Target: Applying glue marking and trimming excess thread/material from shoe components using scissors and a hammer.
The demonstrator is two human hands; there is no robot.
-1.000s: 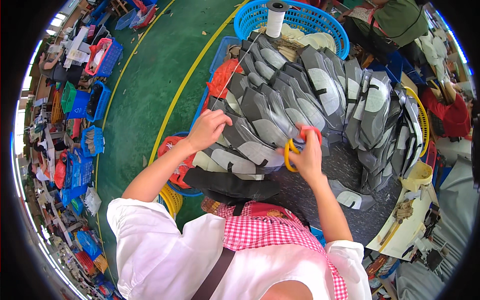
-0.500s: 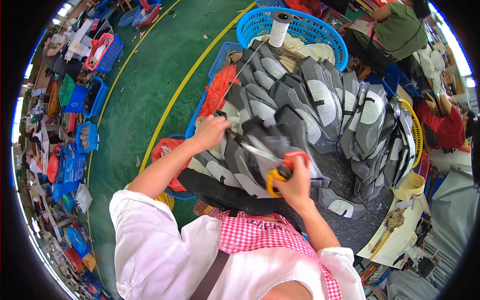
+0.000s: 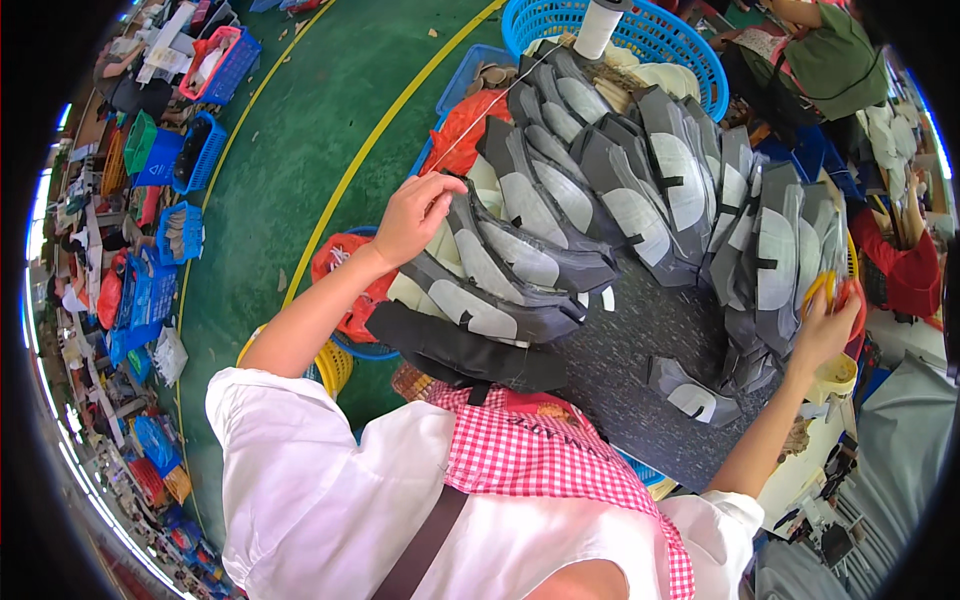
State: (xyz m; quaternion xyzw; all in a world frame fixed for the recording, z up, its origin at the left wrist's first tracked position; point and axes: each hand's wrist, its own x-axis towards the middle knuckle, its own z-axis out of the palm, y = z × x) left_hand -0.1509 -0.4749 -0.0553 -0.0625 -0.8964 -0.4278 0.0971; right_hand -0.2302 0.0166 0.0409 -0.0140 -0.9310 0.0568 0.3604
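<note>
My left hand (image 3: 415, 218) is closed in a pinch beside the tip of a dark grey cut piece. A taut white thread (image 3: 490, 110) runs from the white spool (image 3: 598, 28) down to its fingers, which partly hide the grip. Far to the right, my right hand (image 3: 826, 328) grips scissors (image 3: 822, 290) with red and yellow handles, close against the right-hand pile of pieces (image 3: 778, 240). Stacks of curved dark grey pieces with lighter grey patches (image 3: 525, 205) fan out over the dark speckled tabletop (image 3: 630, 350). One small stack (image 3: 692, 393) lies apart near the front.
A blue basket (image 3: 690, 50) holding pale pieces stands behind the piles. Red bags (image 3: 470, 125) lie at the table's left edge, and a black padded strip (image 3: 460, 350) along the near edge. Co-workers sit at the far right. Green floor (image 3: 300, 130) extends left.
My right hand has swung far right with the scissors, away from my left hand. My left hand has shifted slightly. The grey pieces that were blurred between the hands now rest in the pile.
</note>
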